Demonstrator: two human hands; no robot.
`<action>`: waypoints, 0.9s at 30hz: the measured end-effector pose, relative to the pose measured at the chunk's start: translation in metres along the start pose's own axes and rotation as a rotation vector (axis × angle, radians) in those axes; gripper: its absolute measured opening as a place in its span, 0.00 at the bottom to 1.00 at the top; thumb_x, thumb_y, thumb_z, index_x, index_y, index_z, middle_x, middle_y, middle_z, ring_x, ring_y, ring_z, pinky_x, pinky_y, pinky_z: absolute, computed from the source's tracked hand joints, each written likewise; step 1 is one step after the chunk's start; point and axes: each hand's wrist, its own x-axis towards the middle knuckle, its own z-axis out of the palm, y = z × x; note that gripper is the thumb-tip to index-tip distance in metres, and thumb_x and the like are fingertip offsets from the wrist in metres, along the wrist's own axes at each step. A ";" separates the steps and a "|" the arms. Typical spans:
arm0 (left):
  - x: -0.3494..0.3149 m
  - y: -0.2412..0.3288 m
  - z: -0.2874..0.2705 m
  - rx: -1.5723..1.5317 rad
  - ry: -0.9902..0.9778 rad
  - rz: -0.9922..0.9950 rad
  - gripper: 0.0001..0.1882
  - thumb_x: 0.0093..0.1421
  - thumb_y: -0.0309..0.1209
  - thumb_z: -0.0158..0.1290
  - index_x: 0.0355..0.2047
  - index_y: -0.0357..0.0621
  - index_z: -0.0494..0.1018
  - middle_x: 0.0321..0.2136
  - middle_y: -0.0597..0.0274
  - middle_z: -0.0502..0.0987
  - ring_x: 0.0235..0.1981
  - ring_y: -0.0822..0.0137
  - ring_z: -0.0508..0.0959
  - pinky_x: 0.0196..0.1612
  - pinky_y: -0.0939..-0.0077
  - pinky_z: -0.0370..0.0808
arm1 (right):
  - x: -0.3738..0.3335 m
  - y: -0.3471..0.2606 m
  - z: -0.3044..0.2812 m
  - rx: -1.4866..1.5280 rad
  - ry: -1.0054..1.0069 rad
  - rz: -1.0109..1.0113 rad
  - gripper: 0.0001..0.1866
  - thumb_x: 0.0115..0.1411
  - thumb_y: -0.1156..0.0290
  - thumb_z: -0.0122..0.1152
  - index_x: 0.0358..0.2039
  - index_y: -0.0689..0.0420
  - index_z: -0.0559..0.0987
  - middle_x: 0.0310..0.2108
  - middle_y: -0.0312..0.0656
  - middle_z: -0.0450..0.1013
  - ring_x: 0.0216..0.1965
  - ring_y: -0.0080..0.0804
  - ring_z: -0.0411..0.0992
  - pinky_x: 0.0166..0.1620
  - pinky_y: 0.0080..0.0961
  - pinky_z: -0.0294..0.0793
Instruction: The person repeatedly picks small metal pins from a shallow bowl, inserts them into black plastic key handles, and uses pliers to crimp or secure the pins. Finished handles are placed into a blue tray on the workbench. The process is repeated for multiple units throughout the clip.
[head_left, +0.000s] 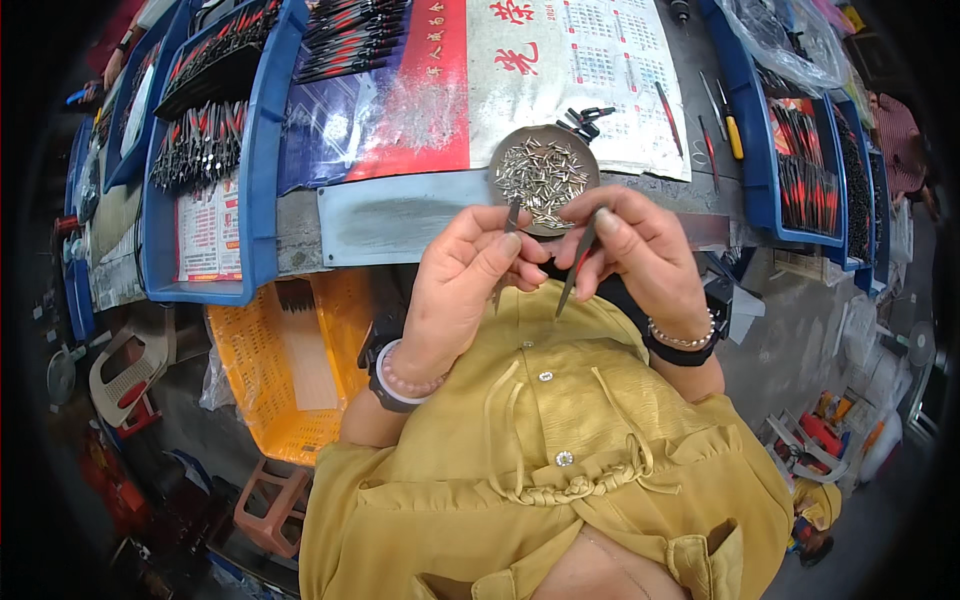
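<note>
My left hand [460, 285] pinches a slim dark pointed piece [512, 216] between thumb and fingers. In my right hand [650, 255] is a slim black-and-red piece [584, 250], its narrow tip pointing down. Both hands are close together in front of my body, with the two pieces a little apart. Just beyond the fingers stands a round bowl [543, 131] filled with small silvery metal pins [545, 172]. Whether either hand also holds a pin is hidden by the fingers.
Blue bins [262, 200] of black-and-red pieces stand at the left, and another blue bin [765, 190] at the right. More pieces [352, 40] lie at the back. A yellow-handled tool [734, 135] lies at right. A yellow crate [270, 390] sits below the bench's left side.
</note>
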 end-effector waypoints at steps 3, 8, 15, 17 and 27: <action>-0.002 0.000 0.004 0.115 -0.027 0.053 0.11 0.66 0.26 0.46 0.47 0.35 0.66 0.36 0.57 0.77 0.36 0.74 0.77 0.41 0.79 0.74 | -0.003 0.002 0.006 -0.021 -0.026 -0.027 0.10 0.66 0.72 0.50 0.40 0.67 0.74 0.31 0.43 0.75 0.24 0.22 0.74 0.28 0.13 0.73; -0.008 0.001 0.013 0.199 -0.037 0.087 0.09 0.65 0.23 0.47 0.45 0.33 0.68 0.37 0.58 0.77 0.39 0.74 0.77 0.43 0.80 0.74 | 0.000 0.008 0.015 -0.291 0.081 -0.294 0.05 0.60 0.78 0.57 0.34 0.66 0.76 0.30 0.39 0.75 0.27 0.21 0.75 0.30 0.15 0.74; -0.014 0.003 0.019 0.277 -0.081 0.092 0.08 0.65 0.23 0.47 0.43 0.33 0.68 0.38 0.59 0.76 0.41 0.72 0.77 0.46 0.80 0.73 | -0.009 0.010 0.026 -0.304 0.182 -0.265 0.04 0.57 0.79 0.60 0.33 0.66 0.77 0.26 0.39 0.77 0.29 0.19 0.77 0.31 0.15 0.75; -0.014 0.004 0.019 0.270 -0.083 0.082 0.09 0.64 0.20 0.46 0.44 0.32 0.68 0.39 0.58 0.76 0.43 0.72 0.76 0.49 0.78 0.73 | -0.009 0.010 0.027 -0.294 0.181 -0.282 0.04 0.57 0.79 0.60 0.32 0.66 0.77 0.26 0.39 0.77 0.28 0.19 0.77 0.30 0.14 0.74; -0.019 0.003 0.023 0.405 -0.075 0.134 0.06 0.64 0.23 0.50 0.39 0.33 0.70 0.32 0.61 0.77 0.35 0.77 0.77 0.36 0.85 0.73 | -0.013 0.006 0.026 -0.436 0.160 -0.312 0.04 0.56 0.78 0.61 0.29 0.66 0.76 0.21 0.39 0.75 0.23 0.19 0.75 0.25 0.15 0.72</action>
